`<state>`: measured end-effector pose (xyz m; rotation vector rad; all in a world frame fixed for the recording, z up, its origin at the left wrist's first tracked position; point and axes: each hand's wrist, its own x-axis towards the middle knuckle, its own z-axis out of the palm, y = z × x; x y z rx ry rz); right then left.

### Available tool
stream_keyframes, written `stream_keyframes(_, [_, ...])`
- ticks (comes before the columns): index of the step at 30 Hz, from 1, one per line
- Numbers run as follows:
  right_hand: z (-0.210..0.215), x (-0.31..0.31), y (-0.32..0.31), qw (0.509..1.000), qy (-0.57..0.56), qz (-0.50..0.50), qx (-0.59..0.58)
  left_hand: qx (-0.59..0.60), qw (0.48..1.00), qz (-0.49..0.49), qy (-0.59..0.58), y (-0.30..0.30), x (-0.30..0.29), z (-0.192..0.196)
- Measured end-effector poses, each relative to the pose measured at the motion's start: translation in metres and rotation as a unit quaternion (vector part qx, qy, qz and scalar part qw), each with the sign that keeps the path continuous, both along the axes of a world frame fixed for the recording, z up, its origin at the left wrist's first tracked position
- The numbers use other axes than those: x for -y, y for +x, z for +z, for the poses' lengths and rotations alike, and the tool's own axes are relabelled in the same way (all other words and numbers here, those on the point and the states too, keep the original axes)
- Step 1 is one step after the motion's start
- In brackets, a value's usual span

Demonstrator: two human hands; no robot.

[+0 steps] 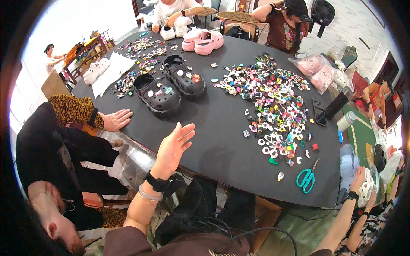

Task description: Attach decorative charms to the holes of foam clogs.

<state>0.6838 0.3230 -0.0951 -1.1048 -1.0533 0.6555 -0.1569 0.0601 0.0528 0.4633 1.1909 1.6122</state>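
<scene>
My left hand [174, 146] is raised over the near table edge, open and empty, fingers extended. Off to the far right, my right hand [358, 179] grips the side of a white clog [367, 188]; its fingertips are partly hidden. Another person's hand [372, 199] is at the same clog. A pair of black clogs stands on the dark table: the left clog [157, 94] and the right clog [186, 77] both carry colourful charms. Right of them spreads a large pile of small charms [273, 102]. Teal-handled scissors [306, 180] lie near the right front corner.
Pink clogs [206, 42] and a white clog [96, 71] stand farther back, with more charms [126, 83] nearby. A person at left rests a hand [116, 120] on the table edge. A black stand [333, 106] and a pale bottle [346, 121] are at right. Other people sit around.
</scene>
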Motion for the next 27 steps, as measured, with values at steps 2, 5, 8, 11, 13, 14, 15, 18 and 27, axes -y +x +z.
stream_keyframes(2, [0.032, 0.013, -0.026, 0.995, -0.045, -0.082, 0.025, 0.008, 1.0, -0.005, 0.008, -0.006, -0.006, 0.003])
stream_keyframes(5, [0.071, 0.055, -0.147, 0.983, -0.1, -0.104, 0.114, -0.037, 0.999, 0.029, 0.003, -0.017, 0.0, 0.0])
stream_keyframes(8, [0.096, 0.102, -0.223, 0.975, -0.07, -0.097, 0.187, -0.121, 0.989, 0.084, -0.001, -0.033, -0.012, -0.004])
stream_keyframes(11, [0.099, 0.144, -0.285, 0.983, -0.097, -0.035, 0.151, -0.218, 0.971, 0.1, 0.015, -0.045, -0.018, 0.009])
stream_keyframes(13, [0.084, 0.155, -0.308, 0.989, -0.109, 0.001, 0.103, -0.265, 0.958, 0.102, 0.028, -0.062, -0.024, 0.018])
stream_keyframes(14, [0.08, 0.158, -0.32, 0.989, -0.119, 0.011, 0.091, -0.292, 0.95, 0.104, 0.034, -0.072, -0.029, 0.024])
stream_keyframes(15, [0.075, 0.16, -0.331, 0.989, -0.131, 0.013, 0.067, -0.338, 0.933, 0.12, 0.012, -0.078, -0.038, 0.033])
stream_keyframes(18, [0.053, 0.157, -0.343, 0.99, -0.138, 0.029, 0.0, -0.499, 0.854, 0.141, 0.031, -0.132, -0.069, 0.034])
stream_keyframes(27, [0.046, 0.158, -0.364, 0.995, -0.086, -0.015, 0.05, -0.723, 0.642, 0.016, -0.255, -0.209, -0.119, 0.016])
